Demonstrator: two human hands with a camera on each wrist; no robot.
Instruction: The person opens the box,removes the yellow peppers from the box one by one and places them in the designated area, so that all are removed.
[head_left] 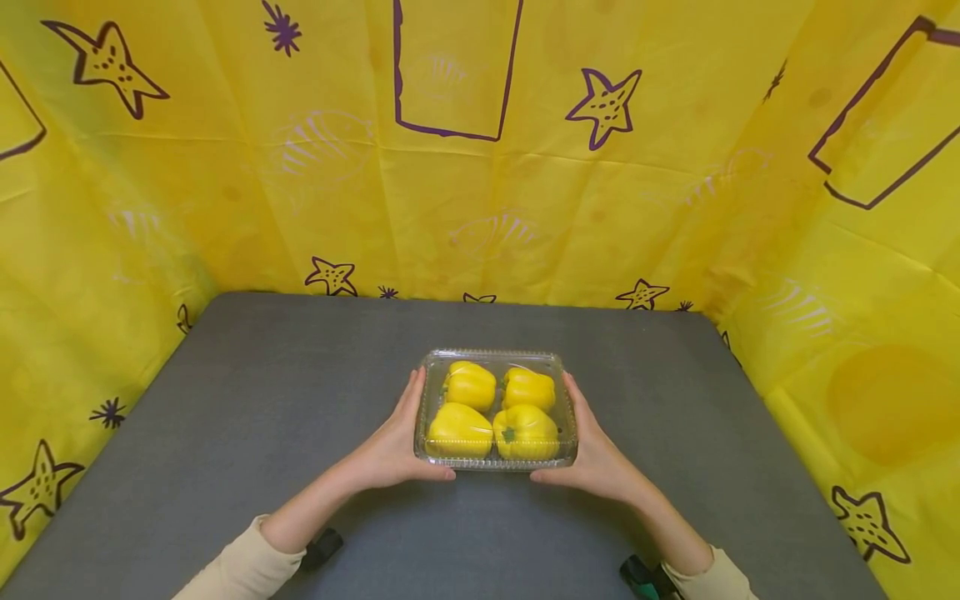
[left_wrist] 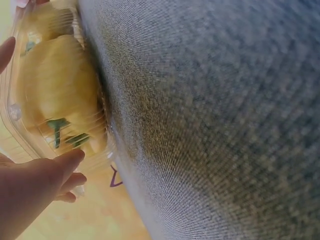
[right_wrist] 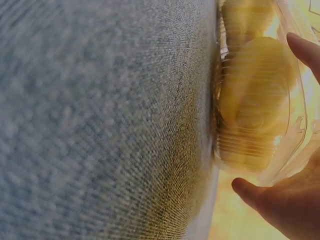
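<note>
A clear plastic clamshell container (head_left: 487,357), its lid down, is at the middle of the grey table. Several yellow bell peppers (head_left: 460,429) are inside, seen through the plastic; green stems show in the left wrist view. My left hand (head_left: 392,446) grips the container's left side, thumb along the near edge. On the opposite side my right hand (head_left: 596,457) holds it the same way. Both wrist views show the container's ribbed wall (left_wrist: 102,125) low against the table; whether it touches the surface, I cannot tell.
The grey cloth-covered table (head_left: 300,350) spreads around the container. Yellow fabric (head_left: 465,183) with starfish and fish drawings hangs behind it and on both sides. Dark bands (head_left: 322,550) are on the wrists.
</note>
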